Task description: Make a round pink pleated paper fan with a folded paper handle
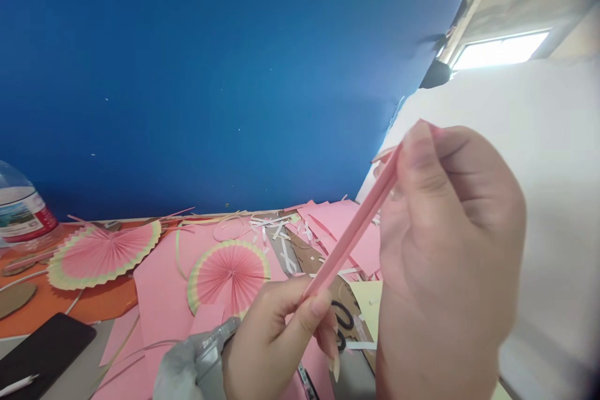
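A narrow folded strip of pink paper stretches slantwise between my two hands, above the table. Its lower end is pinched between the thumb and fingers of my left hand. My right hand, higher and closer to the camera, grips the upper end with thumb against fingers. Below the strip lies a round pleated pink paper fan with a pale yellow rim. Black scissor handles show partly behind my left hand. A utility knife lies just below that hand, partly covered.
Another pleated fan rests on orange paper at the left, near a plastic bottle. A dark phone-like slab lies front left. Pink sheets and white paper scraps cover the table before a blue panel.
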`<state>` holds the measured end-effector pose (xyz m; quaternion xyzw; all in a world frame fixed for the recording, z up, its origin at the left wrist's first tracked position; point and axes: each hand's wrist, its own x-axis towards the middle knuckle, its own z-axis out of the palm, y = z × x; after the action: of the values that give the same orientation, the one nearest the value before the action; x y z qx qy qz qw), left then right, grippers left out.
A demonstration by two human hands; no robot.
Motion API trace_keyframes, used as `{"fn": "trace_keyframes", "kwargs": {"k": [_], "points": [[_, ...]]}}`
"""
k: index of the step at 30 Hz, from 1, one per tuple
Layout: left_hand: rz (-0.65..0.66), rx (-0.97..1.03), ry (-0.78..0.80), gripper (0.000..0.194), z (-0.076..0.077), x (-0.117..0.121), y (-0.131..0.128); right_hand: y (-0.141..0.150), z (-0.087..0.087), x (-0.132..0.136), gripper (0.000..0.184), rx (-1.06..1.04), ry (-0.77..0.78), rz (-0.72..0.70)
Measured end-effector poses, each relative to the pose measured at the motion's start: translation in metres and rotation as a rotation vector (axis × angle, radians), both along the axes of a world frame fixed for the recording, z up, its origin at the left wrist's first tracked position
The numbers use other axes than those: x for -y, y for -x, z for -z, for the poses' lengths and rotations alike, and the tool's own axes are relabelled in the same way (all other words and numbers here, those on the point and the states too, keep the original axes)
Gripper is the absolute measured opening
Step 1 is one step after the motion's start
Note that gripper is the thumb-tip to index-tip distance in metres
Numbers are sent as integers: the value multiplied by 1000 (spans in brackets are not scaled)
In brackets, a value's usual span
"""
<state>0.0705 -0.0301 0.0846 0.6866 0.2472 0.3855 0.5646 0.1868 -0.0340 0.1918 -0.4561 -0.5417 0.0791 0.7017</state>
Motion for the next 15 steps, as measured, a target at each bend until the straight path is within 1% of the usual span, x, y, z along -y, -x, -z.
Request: {"fn": "trace_keyframes", "kwargs": {"k": [3, 4, 5, 6, 7, 8, 10, 12, 13, 14, 15], "points": [[67, -164, -213, 46, 16, -4, -4, -1, -3, 5, 27, -34, -44, 128], [91, -209, -252, 46, 21, -6, -6, 0, -3, 8, 28, -37, -34, 157], [92, -230, -244, 45, 26, -8, -7, 1, -2, 10, 29, -32, -15, 154], [76, -223, -199, 44, 29, -11, -7, 4, -2, 13, 30, -19, 2, 114], [36, -184, -122, 41, 29, -15, -8, 6, -1, 16, 31, -15, 6, 55], [-10, -126, -33, 39, 27, -18, -7, 9, 0, 18, 31, -10, 8, -33], [-100, 31, 114, 36, 16, -23, -3, 13, 1, 20, 29, -44, 10, -150], [-143, 190, 207, 43, -3, -24, 5, 13, 0, 18, 28, 46, 195, -351], [-118, 233, 210, 47, -14, -22, 10, 12, -2, 16, 29, 99, 314, -455], [-95, 210, 197, 46, -24, -20, 15, 11, -4, 13, 29, 156, 427, -556], [-99, 212, 163, 44, -32, -17, 20, 9, -6, 11, 29, 181, 498, -612]]}}
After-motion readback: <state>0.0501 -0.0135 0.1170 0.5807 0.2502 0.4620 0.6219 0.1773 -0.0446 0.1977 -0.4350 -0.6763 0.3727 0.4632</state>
